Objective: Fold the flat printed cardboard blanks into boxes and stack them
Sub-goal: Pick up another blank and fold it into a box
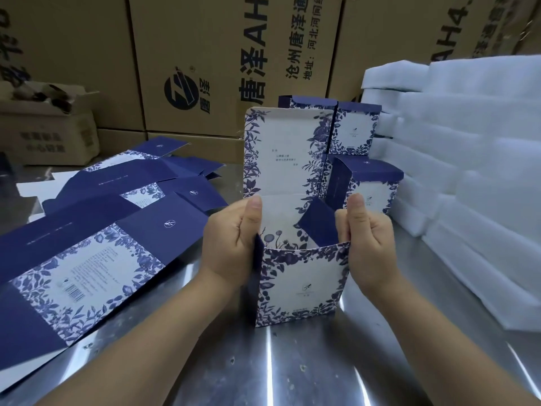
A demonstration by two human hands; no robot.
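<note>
On the shiny steel table [292, 361] stands a half-formed blue-and-white floral cardboard box [301, 282], open at the top, its front panel facing the person. The left hand [231, 244] curls round its left wall and the right hand [369, 238] pinches its right wall, both with thumbs raised. Inside, a navy side flap [317, 227] leans inward, and the tall white lid panel [281, 153] rises behind.

The step looks like closing the top. It should go best by keeping the walls square, tucking the side flaps fully down, then bending the lid along its crease without buckling it.

Flat printed blanks [87, 259] lie fanned to the left. Finished boxes [369, 183] are stacked just behind, beside white foam sheets [468, 171], with brown cartons [205, 54] beyond.
</note>
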